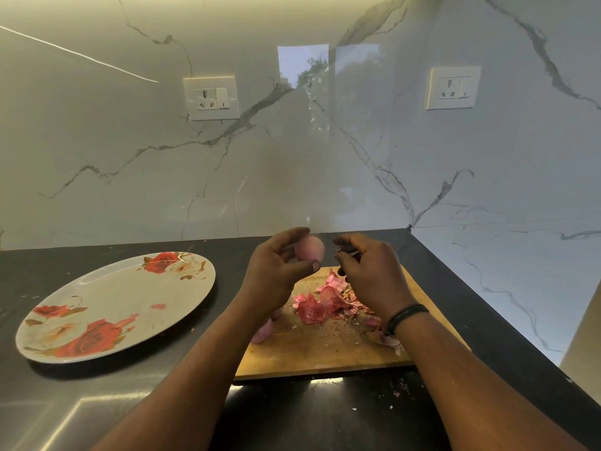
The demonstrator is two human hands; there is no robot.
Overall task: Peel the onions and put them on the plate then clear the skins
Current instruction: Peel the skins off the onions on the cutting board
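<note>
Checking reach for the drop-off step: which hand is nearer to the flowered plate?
Left. The left hand, holding the peeled onion, is raised just right of the plate. The right hand is farther right, above the onion skins on the cutting board.

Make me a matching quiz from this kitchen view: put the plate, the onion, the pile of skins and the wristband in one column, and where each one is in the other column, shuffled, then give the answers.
Things:
1. plate
2. onion
3. skins
4. wristband

Places:
A. on the wooden board
B. around the right wrist
C. held in the left hand
D. on the dark counter, left of the board

Pairs: 1-D, 2-C, 3-A, 4-B
</note>
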